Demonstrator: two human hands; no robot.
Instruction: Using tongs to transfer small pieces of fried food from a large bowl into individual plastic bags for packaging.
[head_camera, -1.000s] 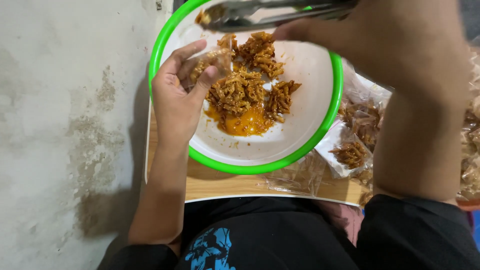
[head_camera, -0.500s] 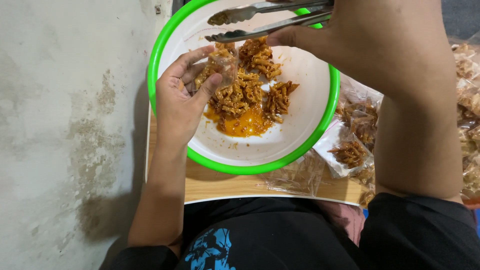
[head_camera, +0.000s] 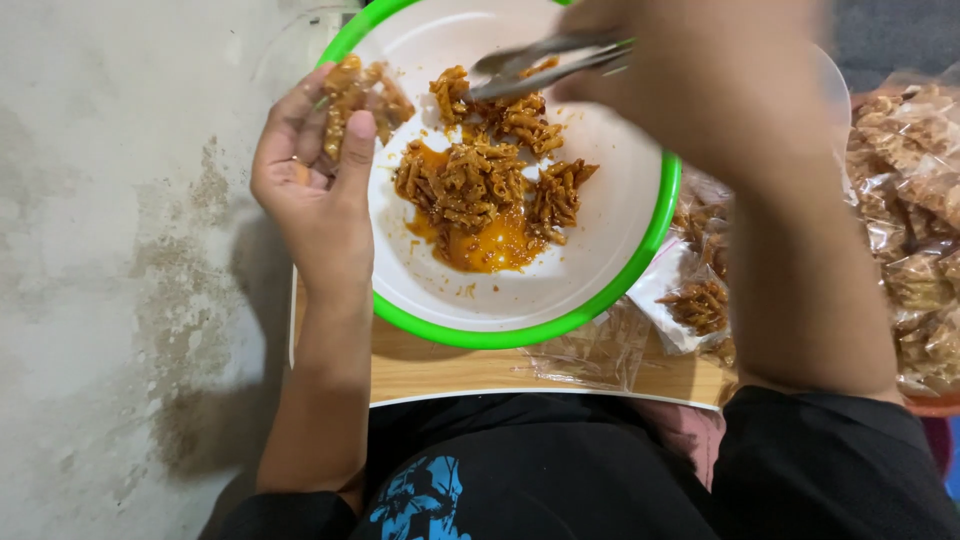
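My left hand (head_camera: 315, 190) holds a small clear bag of pasta (head_camera: 362, 92); my right hand (head_camera: 700, 80) grips metal tongs (head_camera: 545, 62) over the green-rimmed plate (head_camera: 600, 300).

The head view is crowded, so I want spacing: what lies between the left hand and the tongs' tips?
In the head view, bare white plate and a few sauced pasta pieces separate the left hand from the tongs.

Bare grey floor (head_camera: 110, 270) fills the left of the frame, open for passage. The green-rimmed bowl (head_camera: 600, 305) blocks the centre, and packed snack bags (head_camera: 915, 200) crowd the right edge.
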